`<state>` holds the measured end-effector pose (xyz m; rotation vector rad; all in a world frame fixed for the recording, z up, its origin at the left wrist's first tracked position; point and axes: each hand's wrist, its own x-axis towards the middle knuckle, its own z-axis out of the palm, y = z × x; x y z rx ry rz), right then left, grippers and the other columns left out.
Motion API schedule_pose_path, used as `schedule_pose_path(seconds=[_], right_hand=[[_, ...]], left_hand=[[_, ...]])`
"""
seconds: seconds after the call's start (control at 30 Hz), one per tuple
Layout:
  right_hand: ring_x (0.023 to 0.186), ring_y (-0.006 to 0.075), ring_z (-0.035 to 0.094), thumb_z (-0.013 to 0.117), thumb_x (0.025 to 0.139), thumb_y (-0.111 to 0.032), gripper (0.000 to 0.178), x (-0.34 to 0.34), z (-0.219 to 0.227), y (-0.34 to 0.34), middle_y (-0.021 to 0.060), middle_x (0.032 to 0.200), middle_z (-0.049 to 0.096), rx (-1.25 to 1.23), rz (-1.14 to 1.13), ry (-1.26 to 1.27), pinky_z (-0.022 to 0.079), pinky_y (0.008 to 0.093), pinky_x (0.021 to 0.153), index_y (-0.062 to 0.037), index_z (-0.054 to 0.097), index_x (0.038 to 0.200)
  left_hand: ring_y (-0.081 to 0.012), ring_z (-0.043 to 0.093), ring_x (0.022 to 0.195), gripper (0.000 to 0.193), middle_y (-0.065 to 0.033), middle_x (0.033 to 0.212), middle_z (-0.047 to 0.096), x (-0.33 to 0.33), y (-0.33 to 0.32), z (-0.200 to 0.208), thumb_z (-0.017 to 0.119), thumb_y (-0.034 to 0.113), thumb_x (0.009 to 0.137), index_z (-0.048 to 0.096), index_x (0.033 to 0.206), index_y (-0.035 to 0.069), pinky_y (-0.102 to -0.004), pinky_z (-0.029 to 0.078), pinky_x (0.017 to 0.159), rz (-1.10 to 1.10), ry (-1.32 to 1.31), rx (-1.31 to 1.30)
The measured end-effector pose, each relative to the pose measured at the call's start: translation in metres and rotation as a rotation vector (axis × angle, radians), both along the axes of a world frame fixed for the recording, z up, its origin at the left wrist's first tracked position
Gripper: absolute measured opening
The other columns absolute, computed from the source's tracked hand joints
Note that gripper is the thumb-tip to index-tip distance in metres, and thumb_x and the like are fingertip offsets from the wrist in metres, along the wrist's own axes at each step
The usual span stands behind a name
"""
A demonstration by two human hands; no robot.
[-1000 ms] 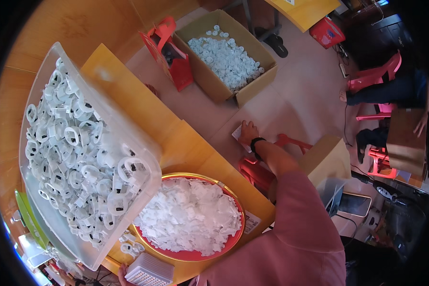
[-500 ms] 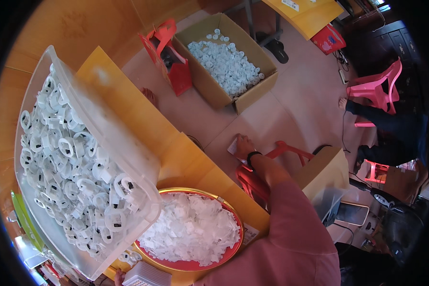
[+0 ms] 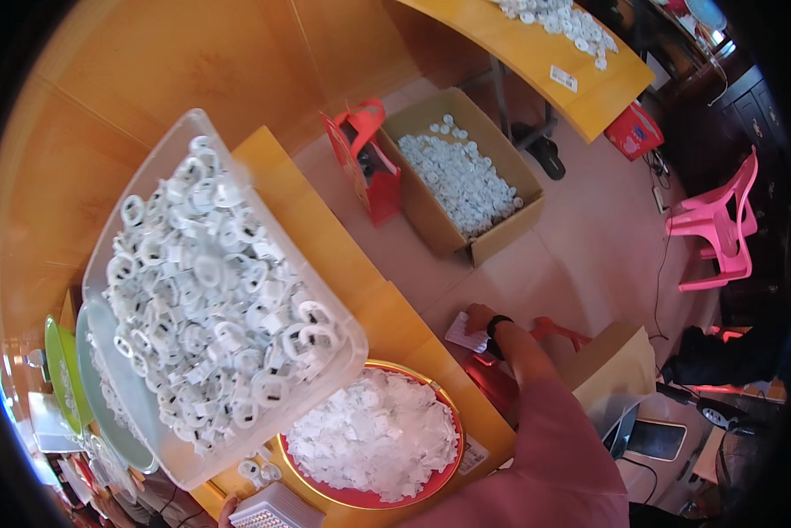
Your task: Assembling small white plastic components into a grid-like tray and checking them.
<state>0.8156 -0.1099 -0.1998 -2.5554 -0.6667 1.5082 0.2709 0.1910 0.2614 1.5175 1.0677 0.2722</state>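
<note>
Translucent plastic is forming a large bin (image 3: 347,352), heaped with white ring-like parts (image 3: 206,290), which is standing left of the red tray (image 3: 441,471). Well beyond that tray, a cardboard box (image 3: 505,239) is sitting on the floor. The tray itself is holding a mound of white pieces (image 3: 373,436). Just lower-left of it, a white stack (image 3: 281,508) is resting. Upper right of the tray, the right hand (image 3: 481,319) is gripping a thin white slab (image 3: 461,333). Lower-left of the tray, the left hand (image 3: 227,511) is showing only partly beside the stack; its grip cannot be told.

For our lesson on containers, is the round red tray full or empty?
Full: white pieces lie heaped across the red tray, leaving only some red showing near its rim.
</note>
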Motion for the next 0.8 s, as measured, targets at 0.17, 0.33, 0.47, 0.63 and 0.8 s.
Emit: schedule_pose_path(seconds=[0.17,0.33,0.47,0.63,0.8], right_hand=[[0.104,0.0364,0.068,0.087,0.062,-0.026,0.059,0.062,0.052,0.038,0.0239,0.111,0.07,0.193,-0.103,-0.272,0.054,0.0442,0.091,0.0008,0.069,0.111],[0.087,0.0306,0.07,0.085,0.072,-0.026,0.046,0.114,0.169,0.069,0.0186,0.093,0.073,0.603,-0.554,-0.455,0.055,0.0408,0.079,0.0036,0.068,0.103],[0.081,0.0173,0.068,0.08,0.083,-0.022,0.032,0.152,0.264,0.068,0.0093,0.092,0.073,0.978,-0.847,-0.637,0.054,0.0341,0.073,0.0022,0.069,0.102],[0.09,0.0151,0.069,0.07,0.092,-0.016,0.029,0.096,0.481,0.093,0.0086,0.103,0.072,1.505,-0.863,-0.112,0.054,0.0288,0.081,0.0033,0.066,0.113],[0.101,0.0186,0.069,0.065,0.087,-0.006,0.046,-0.064,0.608,0.125,0.0109,0.117,0.069,1.539,-0.344,0.162,0.055,0.0316,0.092,0.003,0.055,0.13]], left_hand=[[-0.0315,0.053,0.126,0.071,-0.0229,0.139,0.052,0.004,0.005,0.007,0.058,0.041,0.099,0.039,0.147,-0.007,-0.0426,0.042,0.105,-0.035,0.029,0.126],[-0.0346,0.052,0.127,0.059,-0.0214,0.14,0.052,0.002,0.003,0.032,0.066,0.029,0.096,0.047,0.141,-0.003,-0.0437,0.045,0.104,0.209,-0.069,0.479],[-0.0254,0.058,0.118,0.041,-0.0191,0.131,0.057,-0.016,0.017,0.039,0.057,0.02,0.095,0.055,0.129,-0.004,-0.0369,0.046,0.099,0.102,-0.105,0.819],[-0.0299,0.057,0.12,0.045,-0.0197,0.122,0.06,0.012,-0.011,0.073,0.068,0.011,0.087,0.056,0.126,-0.005,-0.0405,0.048,0.099,-0.093,-0.453,0.689],[-0.0367,0.048,0.131,0.084,-0.0248,0.147,0.041,0.067,-0.044,0.081,0.071,0.034,0.089,0.023,0.154,0.007,-0.0492,0.044,0.105,-0.234,-0.8,-0.114]])
